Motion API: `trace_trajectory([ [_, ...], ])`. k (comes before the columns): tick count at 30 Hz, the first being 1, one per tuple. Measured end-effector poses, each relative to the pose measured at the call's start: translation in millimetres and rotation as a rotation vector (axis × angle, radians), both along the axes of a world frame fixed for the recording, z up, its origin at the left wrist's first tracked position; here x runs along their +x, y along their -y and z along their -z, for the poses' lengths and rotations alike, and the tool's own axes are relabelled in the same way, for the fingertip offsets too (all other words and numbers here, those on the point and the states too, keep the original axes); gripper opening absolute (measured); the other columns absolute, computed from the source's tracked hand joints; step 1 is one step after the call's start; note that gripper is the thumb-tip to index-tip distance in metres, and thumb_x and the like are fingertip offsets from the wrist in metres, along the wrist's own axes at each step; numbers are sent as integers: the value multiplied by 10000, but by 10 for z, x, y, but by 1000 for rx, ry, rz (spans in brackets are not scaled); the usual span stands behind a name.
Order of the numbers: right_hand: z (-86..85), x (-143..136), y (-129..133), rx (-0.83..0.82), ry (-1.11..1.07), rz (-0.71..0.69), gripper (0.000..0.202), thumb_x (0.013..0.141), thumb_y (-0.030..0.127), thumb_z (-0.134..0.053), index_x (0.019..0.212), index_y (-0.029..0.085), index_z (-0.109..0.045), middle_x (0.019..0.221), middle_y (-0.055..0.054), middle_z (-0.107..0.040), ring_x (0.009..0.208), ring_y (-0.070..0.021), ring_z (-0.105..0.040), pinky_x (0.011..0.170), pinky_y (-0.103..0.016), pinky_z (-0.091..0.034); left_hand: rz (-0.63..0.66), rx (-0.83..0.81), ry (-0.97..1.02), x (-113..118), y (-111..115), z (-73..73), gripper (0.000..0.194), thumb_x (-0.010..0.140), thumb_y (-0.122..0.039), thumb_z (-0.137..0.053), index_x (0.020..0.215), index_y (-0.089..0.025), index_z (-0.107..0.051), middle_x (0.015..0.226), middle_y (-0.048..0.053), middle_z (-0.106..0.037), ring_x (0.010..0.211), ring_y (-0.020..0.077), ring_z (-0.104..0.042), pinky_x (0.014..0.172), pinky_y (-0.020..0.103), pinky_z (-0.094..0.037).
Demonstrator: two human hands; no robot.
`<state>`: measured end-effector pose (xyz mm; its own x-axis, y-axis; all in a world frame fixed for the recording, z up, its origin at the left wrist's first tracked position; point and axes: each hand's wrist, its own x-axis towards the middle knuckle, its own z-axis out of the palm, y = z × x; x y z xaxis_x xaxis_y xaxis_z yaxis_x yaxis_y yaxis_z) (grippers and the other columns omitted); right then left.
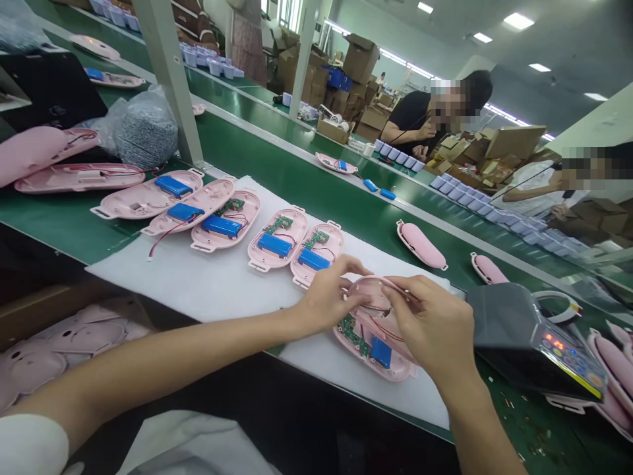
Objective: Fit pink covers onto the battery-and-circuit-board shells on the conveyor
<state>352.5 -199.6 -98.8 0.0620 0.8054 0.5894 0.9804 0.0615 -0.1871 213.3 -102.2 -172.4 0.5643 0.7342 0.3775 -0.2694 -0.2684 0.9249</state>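
Observation:
Between my left hand [329, 297] and my right hand [430, 323] is a pink plastic shell cover [370, 290], tilted, with the fingers of both hands closed on its rim. Red wires run down from it. Just below lies an open pink shell half [395, 375] holding a green circuit board [352, 333] and a blue battery pack [380, 352]. To the left, two similar shell halves [277, 239] with boards and blue batteries lie side by side. Farther left, several more overlap, one with a battery [184, 212] and a loose wire plug.
A grey device with a red display [558, 343] stands right of my right hand. White sheeting [222, 290] covers the bench front. A bag of small metal parts [146, 128] sits by the post at left. Closed pink units [422, 244] lie on the green belt. Two people sit across the line.

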Motion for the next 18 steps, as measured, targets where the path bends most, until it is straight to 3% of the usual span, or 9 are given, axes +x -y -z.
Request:
trace_trajectory([
  [2,26,11,0,-17,-21,16,158,917,261,-566,892,228,-718,840,33,-702,667,-93,-621,619,-217,-434,155,-217,-20,-16,-34,-30,417,761,-170,-773,1105,-190,-539,949,50,-697,742,164,-710,647,264,-575],
  [4,48,29,-6,-91,-55,30,137,894,295,-588,905,246,-716,853,41,-705,676,-98,-624,622,-218,-426,249,-291,-31,-27,-51,-46,336,783,-182,-746,1065,-167,-565,862,49,-710,790,197,-727,686,280,-577],
  [9,105,77,-74,-326,-92,133,198,810,401,-618,730,229,-676,612,33,-615,535,-120,-509,513,-251,-305,245,-266,-59,-15,-68,-32,286,781,-271,-744,996,-127,-622,906,92,-722,854,225,-718,743,307,-571],
  [12,100,50,-126,-357,-146,156,202,802,369,-569,701,216,-653,609,16,-609,541,-132,-496,533,-261,-313,230,-141,-170,-12,-83,-52,190,813,-270,-671,944,-133,-654,871,59,-702,822,199,-687,710,275,-541],
  [15,99,41,-67,-282,-196,116,124,762,311,-584,752,211,-656,696,3,-651,634,-156,-560,615,-275,-398,188,-21,-297,-18,-76,-124,244,829,-381,-632,926,-157,-644,771,14,-657,707,179,-643,616,255,-501],
  [17,180,142,94,-117,-324,88,168,763,299,-615,890,209,-677,870,-19,-692,799,-178,-625,756,-295,-478,182,-86,-328,-17,-82,-162,325,798,-452,-652,961,-174,-610,757,-1,-651,664,183,-643,568,250,-496],
  [18,252,240,219,24,-431,141,213,777,313,-626,953,202,-671,936,-35,-692,861,-184,-638,815,-311,-501,171,-124,-338,-13,-95,-169,336,788,-470,-658,955,-184,-598,750,-6,-650,665,189,-650,555,246,-495],
])
